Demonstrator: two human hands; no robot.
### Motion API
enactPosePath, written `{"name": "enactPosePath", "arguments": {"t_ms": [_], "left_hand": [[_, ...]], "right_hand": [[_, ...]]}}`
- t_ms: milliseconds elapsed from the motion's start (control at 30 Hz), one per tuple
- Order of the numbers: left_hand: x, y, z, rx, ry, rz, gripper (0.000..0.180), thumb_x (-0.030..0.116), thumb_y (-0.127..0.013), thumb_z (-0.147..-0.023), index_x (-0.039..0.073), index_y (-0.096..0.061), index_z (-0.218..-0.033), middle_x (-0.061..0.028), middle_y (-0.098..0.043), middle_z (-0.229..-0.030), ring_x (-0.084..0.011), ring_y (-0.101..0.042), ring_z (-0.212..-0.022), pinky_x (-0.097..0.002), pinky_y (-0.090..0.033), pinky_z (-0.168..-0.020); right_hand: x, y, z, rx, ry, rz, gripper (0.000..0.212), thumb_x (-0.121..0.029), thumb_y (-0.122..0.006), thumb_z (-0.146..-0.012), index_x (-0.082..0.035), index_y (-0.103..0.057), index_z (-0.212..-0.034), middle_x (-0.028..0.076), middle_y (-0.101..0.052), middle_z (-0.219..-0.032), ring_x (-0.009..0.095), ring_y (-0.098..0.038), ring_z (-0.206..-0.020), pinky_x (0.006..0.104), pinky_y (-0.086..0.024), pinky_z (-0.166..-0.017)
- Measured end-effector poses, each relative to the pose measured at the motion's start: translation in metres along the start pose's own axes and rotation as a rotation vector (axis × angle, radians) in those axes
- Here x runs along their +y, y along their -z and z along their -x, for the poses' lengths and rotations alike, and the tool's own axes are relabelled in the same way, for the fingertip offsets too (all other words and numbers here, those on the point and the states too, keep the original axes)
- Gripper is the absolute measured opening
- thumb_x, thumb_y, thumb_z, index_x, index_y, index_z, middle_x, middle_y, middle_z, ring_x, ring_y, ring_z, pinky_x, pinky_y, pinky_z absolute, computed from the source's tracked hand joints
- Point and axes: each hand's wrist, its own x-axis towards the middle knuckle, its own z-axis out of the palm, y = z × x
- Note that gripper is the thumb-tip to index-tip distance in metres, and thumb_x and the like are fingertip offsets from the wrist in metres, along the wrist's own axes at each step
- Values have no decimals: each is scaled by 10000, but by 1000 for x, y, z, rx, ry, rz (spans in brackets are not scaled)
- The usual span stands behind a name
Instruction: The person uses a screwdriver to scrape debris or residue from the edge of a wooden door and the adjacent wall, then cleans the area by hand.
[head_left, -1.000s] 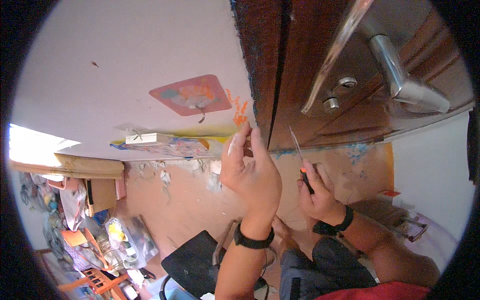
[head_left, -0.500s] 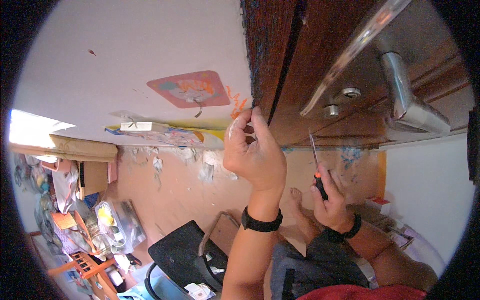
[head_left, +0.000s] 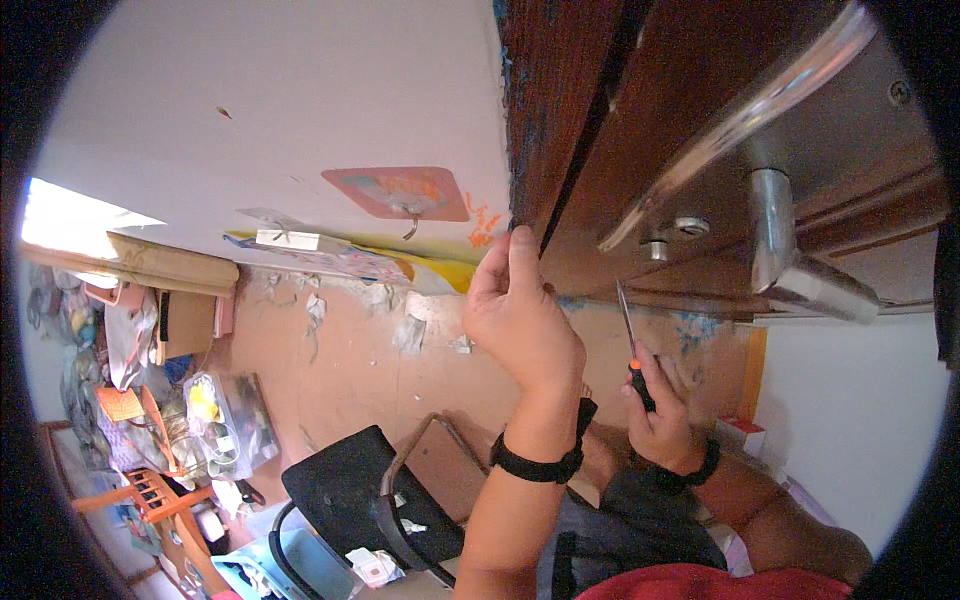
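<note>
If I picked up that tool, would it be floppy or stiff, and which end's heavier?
The tool in the right hand is probably stiff: its blade looks straight and metallic. The handle, visibly thicker, may be heavier.

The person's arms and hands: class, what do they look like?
The left hand and right hand are gloveless. The left wristband and right wristband are black. The left forearm and right forearm are sleeveless; a red garment shows at the lower edge.
</note>
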Motion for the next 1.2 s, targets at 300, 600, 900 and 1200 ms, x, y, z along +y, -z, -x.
{"name": "enactPosePath", "arguments": {"t_ms": [300, 600, 900, 1200], "left_hand": [[8, -4, 0, -13, 277, 348, 129, 124, -614, -871, 81, -568, -983, 21, -564, -799, -73, -455, -624, -203, -315, -492], [4, -8, -1, -70, 313, 446, 129, 103, -594, -873, 86, -522, -979, 19, -535, -792, -75, -442, -634, -208, -316, -500], [-8, 6, 7, 34, 159, 201, 86, 149, -597, -889, 70, -566, -902, 31, -524, -736, -65, -460, -660, -238, -362, -581], [-12, 48, 7, -249, -179, -258, 224, 157, -598, -906, -23, -646, -1031, -70, -657, -960, -117, -591, -849, -228, -448, -739]], "right_hand": [[4, 10, -5, -25, 15, -21, 438, 17, -526, -846, 101, -439, -1267, 148, -538, -913, 229, -545, -795, 305, -446, -729], [5, 14, -8, -9, 45, -12, 439, 5, -543, -834, 97, -454, -1254, 155, -542, -891, 243, -553, -769, 319, -453, -695], [2, 15, -14, -140, 18, -10, 474, 4, -541, -845, 53, -425, -1303, 216, -554, -1035, 334, -577, -900, 365, -477, -809], [-4, -46, -53, -37, 165, -262, 518, 111, -496, -816, 20, -428, -1322, 201, -545, -1036, 322, -574, -902, 349, -473, -798]]}}
